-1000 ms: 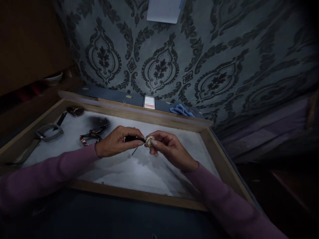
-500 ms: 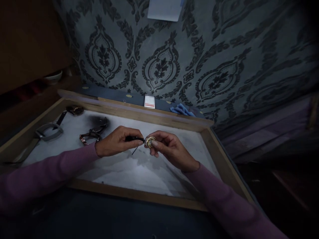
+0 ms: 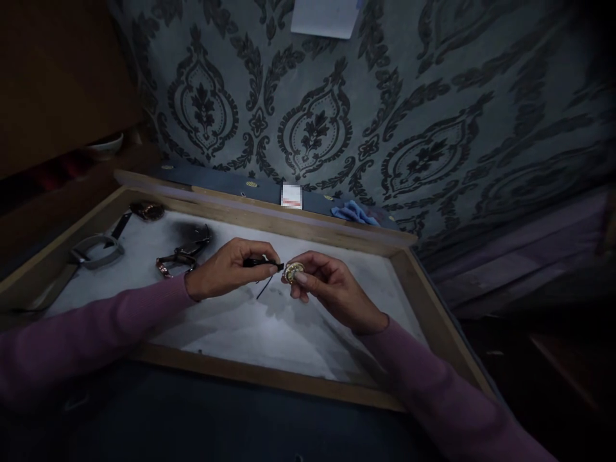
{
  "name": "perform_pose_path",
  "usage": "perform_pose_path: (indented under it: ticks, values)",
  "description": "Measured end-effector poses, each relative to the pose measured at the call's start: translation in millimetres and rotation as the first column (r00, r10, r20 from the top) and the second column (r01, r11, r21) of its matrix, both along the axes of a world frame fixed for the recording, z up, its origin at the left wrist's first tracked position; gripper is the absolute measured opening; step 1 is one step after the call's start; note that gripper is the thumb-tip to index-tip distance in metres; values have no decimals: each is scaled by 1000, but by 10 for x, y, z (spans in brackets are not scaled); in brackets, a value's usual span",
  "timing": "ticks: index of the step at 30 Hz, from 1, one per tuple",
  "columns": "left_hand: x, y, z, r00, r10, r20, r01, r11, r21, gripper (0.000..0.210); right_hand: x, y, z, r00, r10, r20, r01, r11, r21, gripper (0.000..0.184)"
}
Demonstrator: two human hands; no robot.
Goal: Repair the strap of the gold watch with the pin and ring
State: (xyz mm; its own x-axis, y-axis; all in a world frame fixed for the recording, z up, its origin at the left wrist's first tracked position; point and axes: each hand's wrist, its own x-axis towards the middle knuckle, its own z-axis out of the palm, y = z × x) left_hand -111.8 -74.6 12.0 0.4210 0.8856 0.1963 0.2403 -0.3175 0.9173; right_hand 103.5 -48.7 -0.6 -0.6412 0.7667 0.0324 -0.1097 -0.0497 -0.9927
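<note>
My left hand (image 3: 228, 268) is closed on a black watch strap (image 3: 257, 262), pinched between thumb and fingers. Its tip points at a gold-coloured watch case (image 3: 291, 272), which my right hand (image 3: 334, 289) grips by the rim with the thumb on its face. Strap tip and case lie very close together; whether they touch is hard to tell. A thin dark strip (image 3: 264, 288) hangs below the left fingers. Both hands are above the white-lined bottom of a shallow wooden tray (image 3: 289, 382).
In the tray's left part lie a grey-banded watch (image 3: 99, 251), a dark watch with a coppery band (image 3: 176, 260) and another dark watch (image 3: 147, 210). Behind the tray's far edge are a small white box (image 3: 291, 196) and a blue cloth (image 3: 355, 212), before a patterned wall (image 3: 260, 122).
The strap tip has shifted slightly up and away from the watch case's edge, where the two met before. The right hand keeps its grip. The whole view has moved a little.
</note>
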Motion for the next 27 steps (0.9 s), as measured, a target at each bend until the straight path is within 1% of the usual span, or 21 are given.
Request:
perform_pose_path:
  ticks: [4, 8, 18, 21, 25, 27]
  values:
    - [21, -16, 28, 1000, -25, 2, 25, 1000, 1, 16, -3, 5, -7, 1000, 4, 18, -4, 1000, 9, 20]
    - [23, -26, 35, 1000, -16, -13, 16, 1000, 9, 17, -25, -15, 14, 999, -3, 44, 2, 1000, 30, 21]
    - [11, -40, 33, 989, 1, -150, 17, 993, 118, 17, -59, -42, 40, 998, -1, 65, -4, 997, 72, 24]
    - [-1, -41, 23, 974, 25, -226, 18, 982, 188, 18, -62, -53, 40, 996, -13, 87, 2, 991, 130, 24]
    - [-11, -45, 7, 936, 73, -345, 56, 935, 349, 21, -74, -86, -2, 993, -65, 102, 38, 969, 245, 21]
    - [-11, -50, 3, 922, 87, -376, 74, 917, 392, 22, -78, -105, -27, 988, -99, 116, 60, 952, 299, 20]
